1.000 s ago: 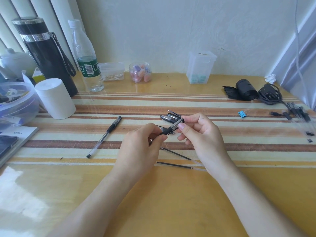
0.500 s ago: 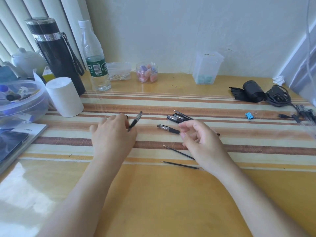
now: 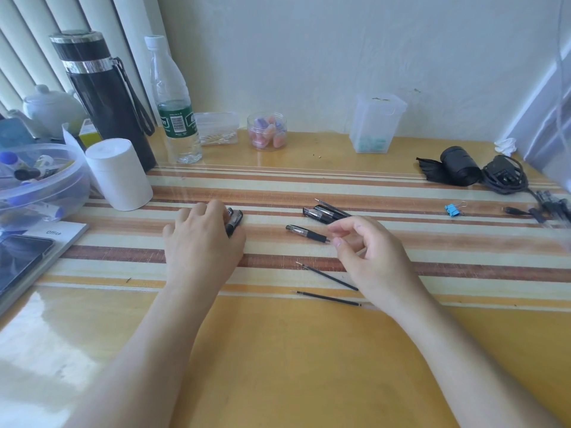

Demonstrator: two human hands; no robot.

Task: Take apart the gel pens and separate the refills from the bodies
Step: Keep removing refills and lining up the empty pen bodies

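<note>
Now my left hand (image 3: 202, 242) lies palm-down on the striped worktop (image 3: 432, 242), fingers curled over a whole pen (image 3: 235, 220); only one end shows. My right hand (image 3: 374, 254) holds nothing, its fingers loosely bent, tips just beside a lone body (image 3: 306, 233). More bodies (image 3: 324, 213) lie behind it, and two refills (image 3: 327, 276) lie nearer me, apart from them. I judge the pen light, stiff, smooth and apt to roll. Best to pinch the rubber grip in one hand and the barrel in the other, then twist. The thin refill would bend if pulled sideways.
</note>
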